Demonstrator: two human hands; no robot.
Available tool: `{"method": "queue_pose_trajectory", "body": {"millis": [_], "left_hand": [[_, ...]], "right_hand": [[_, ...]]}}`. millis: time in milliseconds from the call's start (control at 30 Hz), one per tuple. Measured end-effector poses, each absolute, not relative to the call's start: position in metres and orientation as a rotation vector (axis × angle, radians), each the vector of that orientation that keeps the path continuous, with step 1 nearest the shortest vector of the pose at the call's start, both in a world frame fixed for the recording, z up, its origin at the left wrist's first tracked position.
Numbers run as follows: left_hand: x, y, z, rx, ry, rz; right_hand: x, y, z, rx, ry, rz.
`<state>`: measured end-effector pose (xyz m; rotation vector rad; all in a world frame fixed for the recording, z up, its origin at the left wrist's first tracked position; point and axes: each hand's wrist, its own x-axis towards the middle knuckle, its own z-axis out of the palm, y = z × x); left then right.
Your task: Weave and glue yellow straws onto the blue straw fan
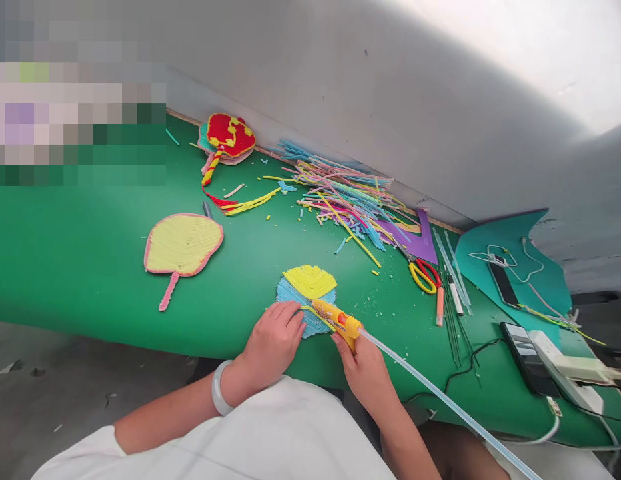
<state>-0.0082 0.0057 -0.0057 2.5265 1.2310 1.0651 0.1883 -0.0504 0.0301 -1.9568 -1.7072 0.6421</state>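
Observation:
A round fan-shaped craft piece (310, 283), with yellow rows above and blue rows below, lies near the table's front edge. My left hand (275, 340) rests on its lower left side, the fingers closed together at one end of a yellow pipe cleaner (310, 309). My right hand (365, 367) grips a yellow hot glue gun (335, 315), its nozzle over the piece, close to my left fingertips. From the gun's back a long translucent glue stick (440, 390) reaches down to the right. The strip's other end passes near my right fingers, partly hidden by the gun.
A yellow fan with pink edging (183, 243) lies left, a red fan (230, 137) behind it. Loose pipe cleaners (345, 190) are heaped by the wall. Scissors (424, 275), markers (439, 307), a phone (527, 357) and a power strip (565, 373) with cables are right.

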Motion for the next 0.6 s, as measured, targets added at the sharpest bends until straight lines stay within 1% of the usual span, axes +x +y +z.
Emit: {"method": "queue_pose_trajectory", "body": {"millis": [600], "left_hand": [[-0.0078, 0.0055, -0.0072, 2.508, 1.23, 1.067]], "right_hand": [[0.1935, -0.0573, 0.0323, -1.982, -1.718, 0.56]]}}
